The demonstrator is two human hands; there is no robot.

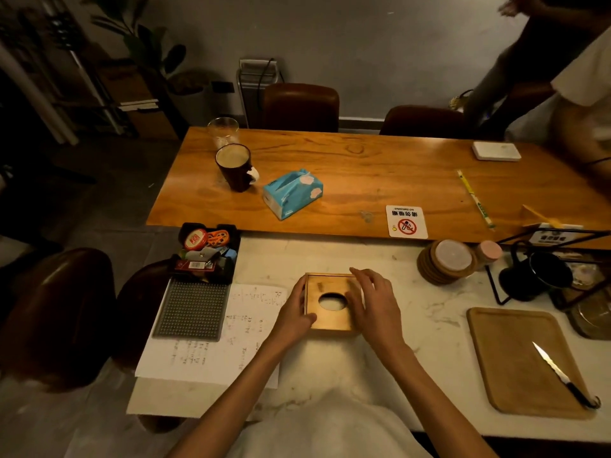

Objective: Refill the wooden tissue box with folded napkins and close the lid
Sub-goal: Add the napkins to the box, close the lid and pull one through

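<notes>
The square wooden tissue box [330, 317] sits on the white marble table in front of me, its lid on, with an oval hole in the top showing something white inside. My left hand [292, 317] grips the box's left side, thumb on the near left corner. My right hand [372, 300] lies over the lid's right part with fingers spread and slightly raised. A blue soft pack of tissues [292, 193] rests on the wooden table beyond, far from both hands.
Left of the box lie paper sheets [231, 342], a grey studded mat [191, 312] and a black tray of small items [206, 252]. A wooden board [519, 361] with a knife [562, 376] sits right. Coasters [446, 261], a black kettle [535, 276], a mug [236, 166], a person at far right.
</notes>
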